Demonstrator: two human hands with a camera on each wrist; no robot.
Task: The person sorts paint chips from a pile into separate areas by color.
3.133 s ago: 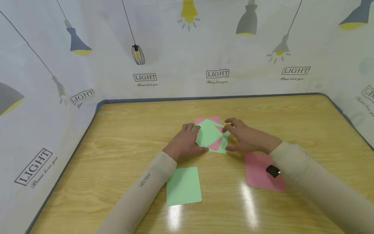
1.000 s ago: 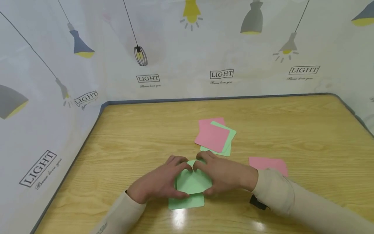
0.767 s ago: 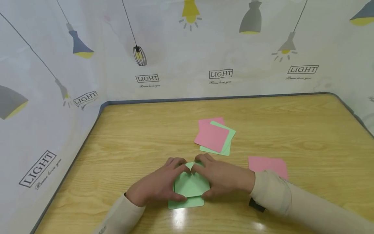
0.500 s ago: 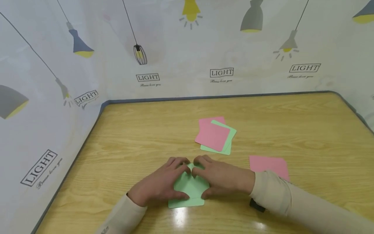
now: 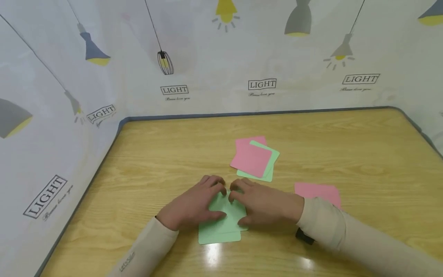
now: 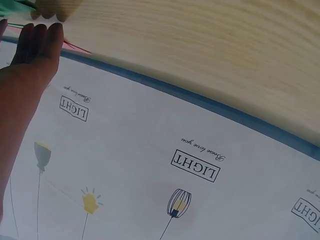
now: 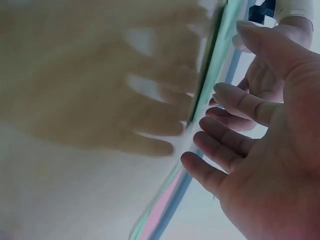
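Two square green cards with rounded corners lie overlapped before me in the head view. The upper green card (image 5: 231, 219) covers most of the lower green card (image 5: 219, 238), whose near strip shows below it. My left hand (image 5: 195, 202) arches over the left side of the upper card, thumb stretched across it. From the right, my right hand (image 5: 268, 202) arches over the other side, thumb near its right edge. In the right wrist view that hand's fingers (image 7: 220, 135) are spread and loosely bent beside the green edge, with nothing pinched. Left fingers (image 6: 50, 40) are likewise relaxed in the left wrist view.
Farther back lies a loose pile, with a pink card (image 5: 252, 159) on top and a green card (image 5: 275, 156) sticking out beneath. A single pink card (image 5: 320, 193) lies right, partly behind the right sleeve (image 5: 328, 225). A printed curtain (image 5: 214, 65) surrounds the wooden table (image 5: 166, 150).
Both hands came from the far pile with a green card and lowered it onto the nearer green card. The thumbs have since shifted away from its near edge, and the grip has loosened.
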